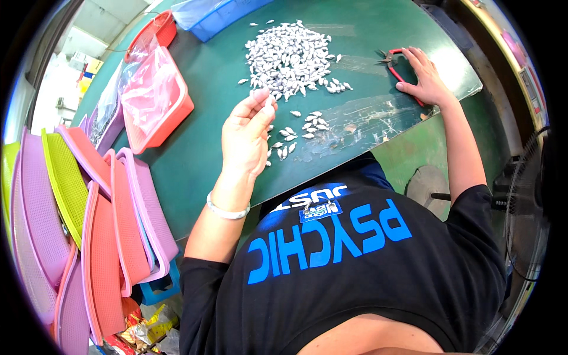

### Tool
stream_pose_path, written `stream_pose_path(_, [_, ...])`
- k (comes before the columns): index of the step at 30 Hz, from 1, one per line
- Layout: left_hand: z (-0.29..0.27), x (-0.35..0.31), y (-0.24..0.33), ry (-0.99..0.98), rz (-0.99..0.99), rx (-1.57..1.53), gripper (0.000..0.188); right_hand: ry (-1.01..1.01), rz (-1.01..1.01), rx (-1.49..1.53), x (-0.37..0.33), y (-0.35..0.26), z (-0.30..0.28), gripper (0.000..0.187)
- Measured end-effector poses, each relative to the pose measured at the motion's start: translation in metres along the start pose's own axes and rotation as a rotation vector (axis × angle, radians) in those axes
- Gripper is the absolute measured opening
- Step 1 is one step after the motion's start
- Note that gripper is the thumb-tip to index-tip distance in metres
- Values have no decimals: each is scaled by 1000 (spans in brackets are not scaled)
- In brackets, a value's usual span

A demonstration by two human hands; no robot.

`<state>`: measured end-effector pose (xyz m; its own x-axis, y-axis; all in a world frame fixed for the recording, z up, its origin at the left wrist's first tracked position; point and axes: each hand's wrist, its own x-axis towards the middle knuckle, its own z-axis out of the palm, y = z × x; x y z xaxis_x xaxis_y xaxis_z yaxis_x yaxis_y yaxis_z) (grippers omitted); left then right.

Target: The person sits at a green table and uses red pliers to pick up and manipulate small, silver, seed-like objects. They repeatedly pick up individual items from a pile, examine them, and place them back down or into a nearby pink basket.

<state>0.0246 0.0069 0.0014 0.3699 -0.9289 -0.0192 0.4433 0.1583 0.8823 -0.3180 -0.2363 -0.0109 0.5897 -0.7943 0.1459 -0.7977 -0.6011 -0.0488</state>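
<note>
My left hand (247,131) is raised over the near part of the table, thumb and fingertips pinching a small whitish pointed piece (270,101). Beyond it lies a large heap of similar grey-white pieces (288,56), rounded in the middle with narrow ends. Smaller loose clusters (314,123) are spread nearer the table edge. At the right, my right hand (427,80) rests on the tabletop with fingers stretched and thumb apart. Red-handled cutting pliers (391,66) lie against it, jaws pointing away from the hand; the handles run partly beneath the fingers and thumb.
The green table (207,77) has a scuffed, peeling patch near its front edge. A red basket (177,112) lined with clear plastic stands at left, a blue bin (225,21) at the back. Stacked colourful baskets (106,248) crowd the left side. A fan (523,201) stands at right.
</note>
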Motion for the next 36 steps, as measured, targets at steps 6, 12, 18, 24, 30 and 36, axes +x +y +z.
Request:
stream_pose_path(6, [-4,-2,-6,0,-58,6,20,-192,-19,-6,21,-2,-11,104])
stream_pose_path(12, [0,1,-8,-34,-115,-8,12,-208,-97,-52,39,21,-8,106])
stream_pose_path(18, [3,1,-8,7,-105,-26,18,-169,-123,-30,35,8,-23,86])
stream_pose_path(24, [3,-2,-7,63,-98,-35,25,8,-243,-45,23,11,-18,54])
stream_pose_path(30, [-2,-4,-8,59,-96,-49,17,15,-116,-36,10,-3,-14,47])
stream_pose_path(36, [-5,-3,-8,-10,-109,-76,15,175,-67,221,-3,-20,-21,48])
